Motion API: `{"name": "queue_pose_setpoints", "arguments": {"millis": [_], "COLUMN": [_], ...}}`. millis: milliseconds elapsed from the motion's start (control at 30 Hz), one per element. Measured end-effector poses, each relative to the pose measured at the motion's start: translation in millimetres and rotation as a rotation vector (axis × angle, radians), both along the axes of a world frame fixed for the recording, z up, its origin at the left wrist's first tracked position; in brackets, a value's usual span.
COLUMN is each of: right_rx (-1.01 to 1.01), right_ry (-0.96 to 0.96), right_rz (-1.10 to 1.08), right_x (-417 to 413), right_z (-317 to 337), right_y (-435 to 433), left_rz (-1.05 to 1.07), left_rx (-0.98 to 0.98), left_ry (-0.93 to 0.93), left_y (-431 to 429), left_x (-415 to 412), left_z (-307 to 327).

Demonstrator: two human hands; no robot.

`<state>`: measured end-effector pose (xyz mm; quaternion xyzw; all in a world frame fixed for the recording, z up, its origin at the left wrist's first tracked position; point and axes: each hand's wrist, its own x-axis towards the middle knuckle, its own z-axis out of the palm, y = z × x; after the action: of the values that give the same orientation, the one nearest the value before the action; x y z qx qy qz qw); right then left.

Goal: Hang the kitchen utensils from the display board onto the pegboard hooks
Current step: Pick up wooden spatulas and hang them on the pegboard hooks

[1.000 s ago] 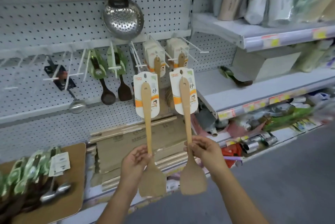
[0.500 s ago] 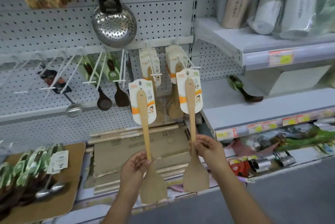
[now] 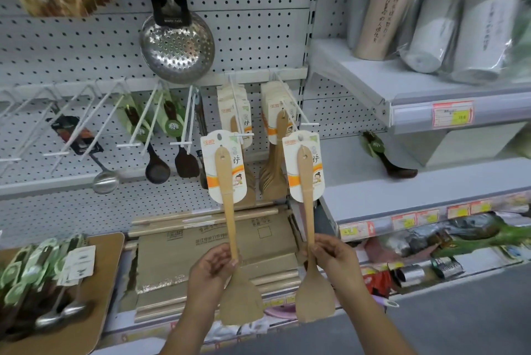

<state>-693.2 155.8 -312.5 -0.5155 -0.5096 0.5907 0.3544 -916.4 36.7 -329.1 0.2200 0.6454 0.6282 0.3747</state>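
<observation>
Left grip (image 3: pixel 214 264), right grip (image 3: pixel 330 257), spatulas (image 3: pixel 231 225) blade-end below

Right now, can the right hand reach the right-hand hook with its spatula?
Probably yes. The right hand holds its spatula upright, card just below the hook tip, with nothing between.

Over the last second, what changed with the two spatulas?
Right hand shifted the right spatula slightly rightward, its card now just under the hook tip. Left hand and left spatula barely moved. Both grips unchanged; nothing hung or released.
</observation>
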Motion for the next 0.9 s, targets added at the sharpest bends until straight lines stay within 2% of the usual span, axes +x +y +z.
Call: {"name": "queue_pose_setpoints", "arguments": {"millis": [267, 633, 900], "right_rx": [-0.020, -0.078, -0.061], "right_ry": [-0.013, -0.040, -0.199], "right_rz": [-0.036, 0.000, 0.075], "right_x": [-18, -73, -91], "right_z": [3, 16, -24], "right_y": [18, 101, 155], "left_rz": [-0.009, 0.024, 0.173], "left_rx": [0.011, -0.010, -0.085], "left_ry": [-0.016, -0.010, 0.048], "left_y": [-1, -12, -21], "left_x": [-15, -25, -13], "left_z": [-14, -41, -48]}}
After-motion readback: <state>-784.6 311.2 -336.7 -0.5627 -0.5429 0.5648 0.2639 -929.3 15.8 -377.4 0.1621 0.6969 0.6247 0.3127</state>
